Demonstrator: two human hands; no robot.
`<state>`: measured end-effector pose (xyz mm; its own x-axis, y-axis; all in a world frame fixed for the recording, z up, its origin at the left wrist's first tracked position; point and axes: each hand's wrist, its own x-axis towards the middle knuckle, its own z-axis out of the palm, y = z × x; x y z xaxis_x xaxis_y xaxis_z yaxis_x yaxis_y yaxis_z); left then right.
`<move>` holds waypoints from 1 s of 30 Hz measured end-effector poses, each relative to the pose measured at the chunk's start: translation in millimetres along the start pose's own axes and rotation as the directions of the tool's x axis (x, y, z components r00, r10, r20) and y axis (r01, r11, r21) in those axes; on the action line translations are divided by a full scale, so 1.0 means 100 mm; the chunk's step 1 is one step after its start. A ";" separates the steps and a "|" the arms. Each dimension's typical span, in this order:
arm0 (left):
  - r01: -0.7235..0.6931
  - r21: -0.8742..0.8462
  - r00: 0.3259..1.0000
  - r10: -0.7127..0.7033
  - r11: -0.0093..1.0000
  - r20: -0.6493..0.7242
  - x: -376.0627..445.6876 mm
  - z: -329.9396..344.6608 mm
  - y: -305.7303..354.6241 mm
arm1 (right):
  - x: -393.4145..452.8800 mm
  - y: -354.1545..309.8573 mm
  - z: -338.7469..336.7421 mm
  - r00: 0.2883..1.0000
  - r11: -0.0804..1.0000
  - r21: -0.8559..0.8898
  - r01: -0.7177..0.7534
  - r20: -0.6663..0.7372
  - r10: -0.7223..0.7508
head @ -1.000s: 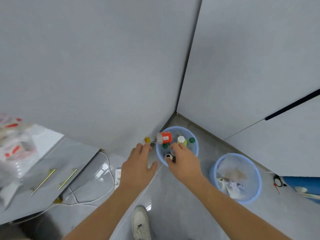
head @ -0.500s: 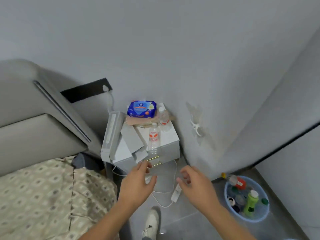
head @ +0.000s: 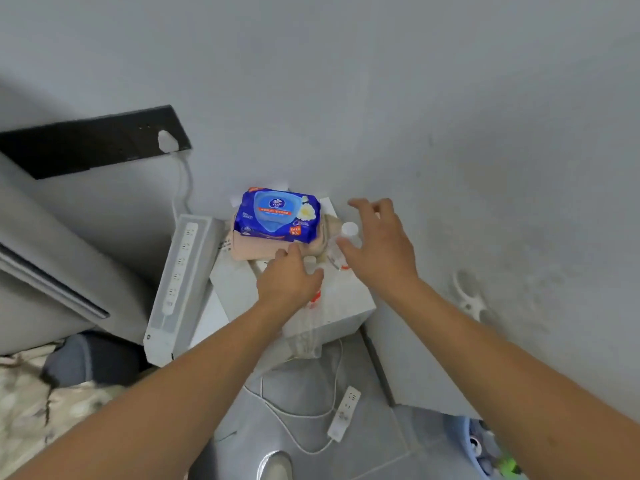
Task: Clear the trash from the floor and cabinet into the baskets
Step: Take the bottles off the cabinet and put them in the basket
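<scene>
On cabinet (head: 346, 306), clear white-capped bottle (head: 341, 245)

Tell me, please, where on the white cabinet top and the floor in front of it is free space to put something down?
The cabinet top is crowded: the blue wipes pack at the back, two clear bottles under the left hand and right hand. Only its front right corner looks bare. The floor is free right of the small power strip, before the blue basket.

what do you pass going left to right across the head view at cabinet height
black wall panel → long white power strip → blue wipes pack → left hand → clear bottle → right hand → white wall hook
</scene>
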<state>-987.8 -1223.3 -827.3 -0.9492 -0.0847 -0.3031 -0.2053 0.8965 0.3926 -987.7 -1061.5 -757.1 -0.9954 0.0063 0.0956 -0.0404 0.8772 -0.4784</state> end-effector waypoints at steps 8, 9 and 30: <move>0.103 0.091 0.971 -0.120 0.990 0.208 0.58 0.70 -0.22 | 0.26 0.15 0.55 0.993 0.996 -0.085 -0.034 0.110 0.043; 0.104 0.108 0.967 -0.126 0.989 0.223 0.60 0.75 -0.25 | 0.26 0.16 0.57 0.994 0.997 -0.071 -0.036 0.099 0.043; 0.007 -0.240 1.000 -0.005 0.971 0.008 -1.73 0.49 0.12 | -1.83 0.61 -0.28 0.999 0.996 0.088 0.030 0.020 -0.032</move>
<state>-814.5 -1176.9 -813.3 -0.9463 -0.0858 -0.3116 -0.2628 0.7654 0.5874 -805.2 -995.8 -779.2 -0.9952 -0.0311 0.0932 -0.0775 0.8313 -0.5505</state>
